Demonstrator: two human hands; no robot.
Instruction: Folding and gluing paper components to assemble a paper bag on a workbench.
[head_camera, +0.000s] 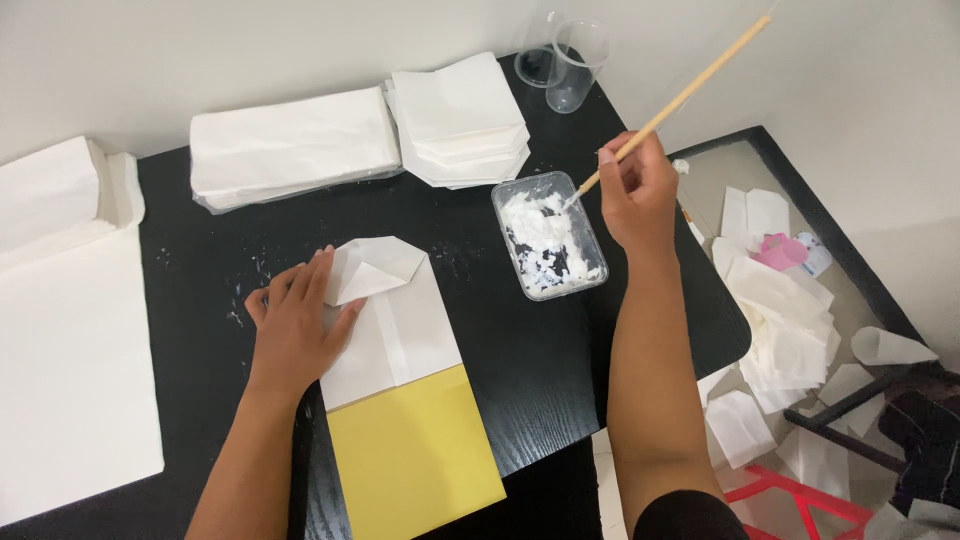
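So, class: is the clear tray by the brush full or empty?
Partly full: white paste covers much of the clear tray, dark patches showing through.

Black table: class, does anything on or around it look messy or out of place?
Yes. White paste specks dot the black table beside the left hand and folded paper bag, and loose paper pieces lie strewn on the lower surface at right.

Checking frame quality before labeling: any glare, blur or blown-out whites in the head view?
Head view: even, soft light with faint shadows; sharp overall, the right hand and its wooden stick show no blur; white paper stacks are near blown out, folds barely readable; mild sheen on the black table; slight wide-angle bending at the edges.
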